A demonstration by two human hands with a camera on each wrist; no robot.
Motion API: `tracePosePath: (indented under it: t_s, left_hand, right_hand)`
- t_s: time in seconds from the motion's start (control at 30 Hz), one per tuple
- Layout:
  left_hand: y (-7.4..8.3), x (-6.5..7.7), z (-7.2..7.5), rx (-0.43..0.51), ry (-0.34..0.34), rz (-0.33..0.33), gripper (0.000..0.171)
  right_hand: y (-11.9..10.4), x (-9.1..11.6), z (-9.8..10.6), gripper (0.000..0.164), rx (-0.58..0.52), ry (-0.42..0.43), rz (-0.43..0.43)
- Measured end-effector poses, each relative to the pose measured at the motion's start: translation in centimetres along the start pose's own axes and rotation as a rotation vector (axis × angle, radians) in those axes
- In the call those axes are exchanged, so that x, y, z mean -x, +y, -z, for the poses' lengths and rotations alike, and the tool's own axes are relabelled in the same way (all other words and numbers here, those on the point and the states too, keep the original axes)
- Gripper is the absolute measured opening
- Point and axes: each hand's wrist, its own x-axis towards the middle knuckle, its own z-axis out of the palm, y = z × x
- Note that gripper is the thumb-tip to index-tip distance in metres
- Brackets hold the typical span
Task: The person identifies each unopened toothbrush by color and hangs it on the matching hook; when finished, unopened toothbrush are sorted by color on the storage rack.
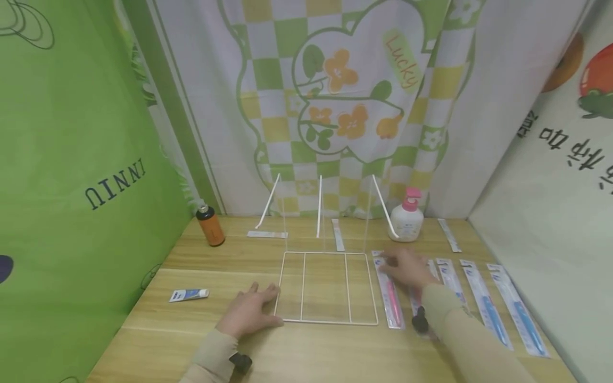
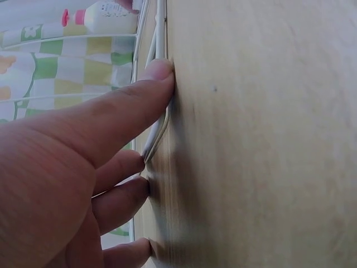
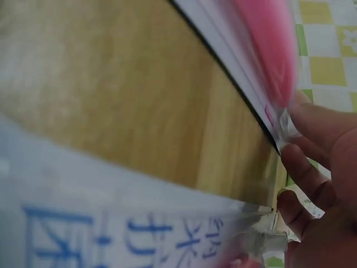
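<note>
A white wire rack [image 1: 329, 322] stands mid-table, its three prongs rising at the back. My left hand [image 1: 251, 311] rests at its front left corner, fingers spread. In the left wrist view the thumb [image 2: 159, 71] presses against the front wire, with the other fingertips down by the tabletop. To the rack's right lies a packaged pink toothbrush [image 1: 394, 303]. My right hand [image 1: 407, 267] pinches the end of its clear wrapper between thumb and fingers, as the right wrist view shows. Another toothbrush pack [image 3: 128, 223] lies below that hand, partly hidden by the arm.
More packaged toothbrushes [image 1: 519, 311] lie in a row at right. At the back stand a pump bottle [image 1: 407, 221] and an orange bottle [image 1: 210, 227]. Slim white packets [image 1: 338, 235] lie near the curtain, and a small toothpaste tube [image 1: 188, 294] lies at left. Walls enclose both sides.
</note>
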Motion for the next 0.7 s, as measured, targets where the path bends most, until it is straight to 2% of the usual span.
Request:
tracePosePath:
  t_s: [0.2,0.37,0.53,0.7]
  left_hand:
    - [0.1,-0.1,0.0,-0.001,-0.004,0.005,0.09]
    - [0.3,0.0,0.2,0.007,-0.01,0.002,0.09]
    - [0.4,0.0,0.2,0.004,-0.01,0.002,0.09]
    - [0.3,0.0,0.2,0.001,-0.008,0.01,0.09]
  right_hand:
    - [-0.2,-0.2,0.0,0.046,-0.038,0.013,-0.033]
    - [-1.1,0.4,0.6,0.055,-0.125,0.044,-0.072]
    - [-3.3,1.6,2.1,0.054,-0.17,0.136,-0.079]
    - [-5.8,2.5,3.0,0.052,-0.209,0.266,-0.01]
